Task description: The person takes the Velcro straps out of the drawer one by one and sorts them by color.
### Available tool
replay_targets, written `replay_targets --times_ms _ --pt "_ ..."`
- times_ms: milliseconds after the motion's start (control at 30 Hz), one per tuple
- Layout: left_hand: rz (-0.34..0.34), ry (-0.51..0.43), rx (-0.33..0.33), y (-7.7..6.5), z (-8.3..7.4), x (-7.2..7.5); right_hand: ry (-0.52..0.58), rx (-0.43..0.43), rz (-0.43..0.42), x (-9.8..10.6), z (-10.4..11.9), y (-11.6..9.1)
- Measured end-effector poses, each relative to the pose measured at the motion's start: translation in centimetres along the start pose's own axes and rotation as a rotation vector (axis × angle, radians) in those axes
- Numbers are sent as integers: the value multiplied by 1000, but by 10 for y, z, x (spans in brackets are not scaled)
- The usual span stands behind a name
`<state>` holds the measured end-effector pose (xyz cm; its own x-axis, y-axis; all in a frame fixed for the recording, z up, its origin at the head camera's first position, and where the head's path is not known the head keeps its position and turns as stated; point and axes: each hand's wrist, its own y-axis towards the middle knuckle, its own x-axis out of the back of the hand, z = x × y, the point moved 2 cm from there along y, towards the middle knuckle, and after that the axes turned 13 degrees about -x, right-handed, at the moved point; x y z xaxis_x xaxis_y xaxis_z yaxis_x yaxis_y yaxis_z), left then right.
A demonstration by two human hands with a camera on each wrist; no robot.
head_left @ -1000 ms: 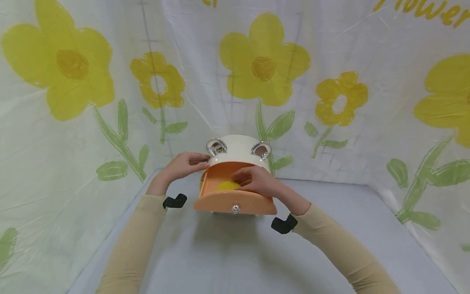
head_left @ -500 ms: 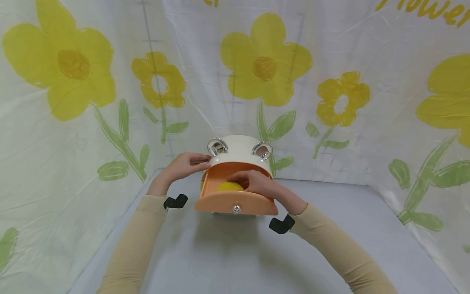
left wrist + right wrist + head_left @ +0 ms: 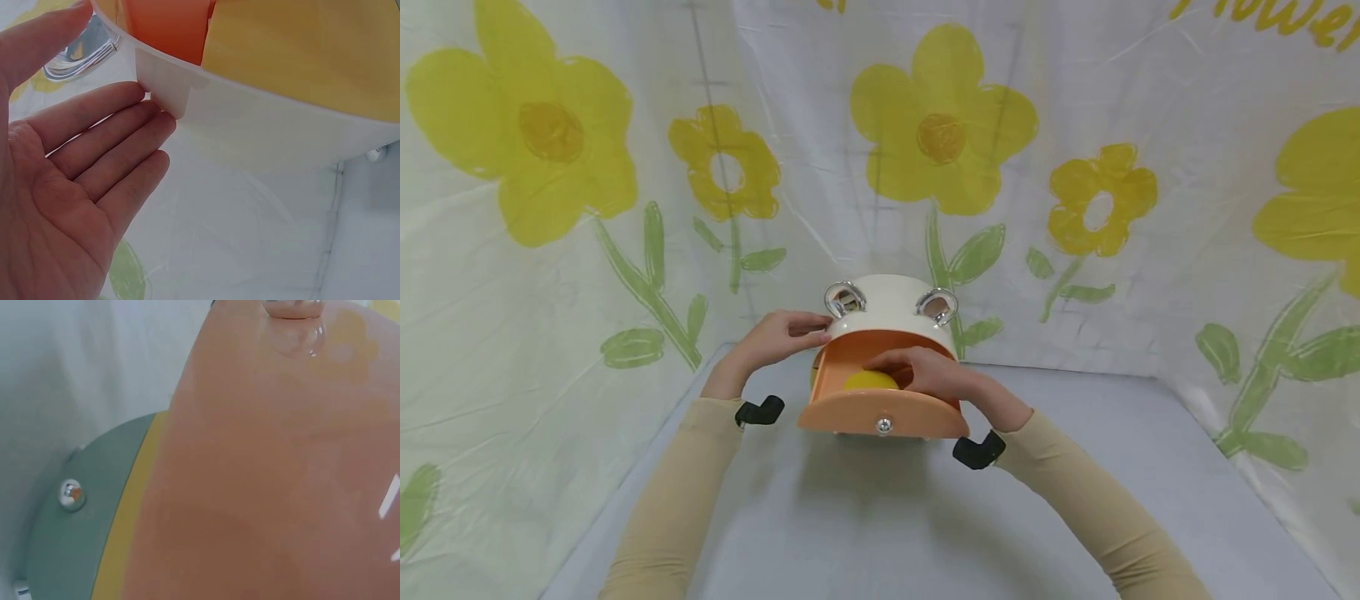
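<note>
L hand (image 3: 782,333) is at the side of the white cabinet (image 3: 891,293), fingers straight & close tog., thumb apart, tips against the outer wall. R hand (image 3: 921,372) is inside the orange drawer (image 3: 842,414), which sticks out of the cab. front; fingers bent over a yellow rounded thing (image 3: 867,380). Can't tell if it's pinched, as thumb is hidden. Yellow thing sits in the drawer, just behind the front panel w/ its silver knob (image 3: 883,425). R-wrist cam: green rounded panel (image 3: 94,519) w/ another knob, beside the orange front.
</note>
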<state>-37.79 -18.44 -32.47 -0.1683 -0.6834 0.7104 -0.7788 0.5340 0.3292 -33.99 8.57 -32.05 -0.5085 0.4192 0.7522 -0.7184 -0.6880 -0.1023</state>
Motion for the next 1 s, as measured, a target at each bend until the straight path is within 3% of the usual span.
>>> replay_targets --times_ms 367,633,1000 --pt "1 17 3 -1 1 0 36 -49 -23 -1 -2 2" --pt "-2 17 6 -1 2 0 -43 16 -39 -4 -2 5" --pt "-5 12 13 -2 0 1 -63 11 -59 -6 1 6"
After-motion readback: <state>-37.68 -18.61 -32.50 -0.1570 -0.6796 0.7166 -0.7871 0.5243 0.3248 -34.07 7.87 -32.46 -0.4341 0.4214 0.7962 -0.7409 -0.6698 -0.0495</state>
